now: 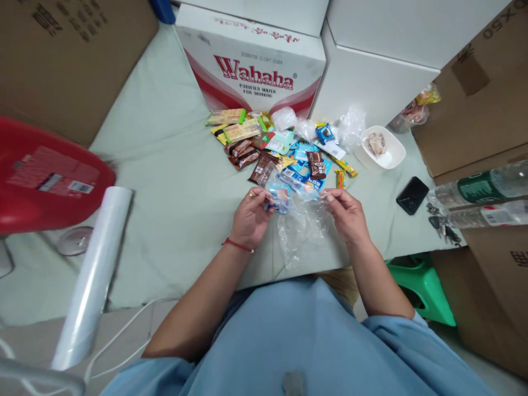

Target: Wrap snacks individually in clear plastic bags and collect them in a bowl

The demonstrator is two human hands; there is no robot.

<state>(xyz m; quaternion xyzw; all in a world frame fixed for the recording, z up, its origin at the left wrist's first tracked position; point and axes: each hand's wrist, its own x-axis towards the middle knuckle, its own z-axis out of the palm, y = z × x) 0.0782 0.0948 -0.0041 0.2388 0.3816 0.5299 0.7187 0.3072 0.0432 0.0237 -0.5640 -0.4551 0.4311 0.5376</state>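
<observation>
My left hand [252, 215], with a red cord at the wrist, is closed on a small blue snack packet [281, 199]. Opposite it, my right hand [347, 213] pinches the edge of a clear plastic bag [303, 228]. The bag hangs crumpled between both hands over the table's near edge, and whether the left fingers also grip it I cannot tell. Just beyond the hands lies a heap of wrapped snacks, among them a brown cocoa packet [317, 165], a dark brown packet [263, 168] and yellow-green wrapped bars [243, 130].
Behind the heap stands a Wahaha carton [264, 71]. To the right are a white bowl [398, 151], a black phone [412, 195], keys [444, 228] and plastic bottles [480, 187]. A red container [49, 181] and a film roll [93, 278] occupy the left side.
</observation>
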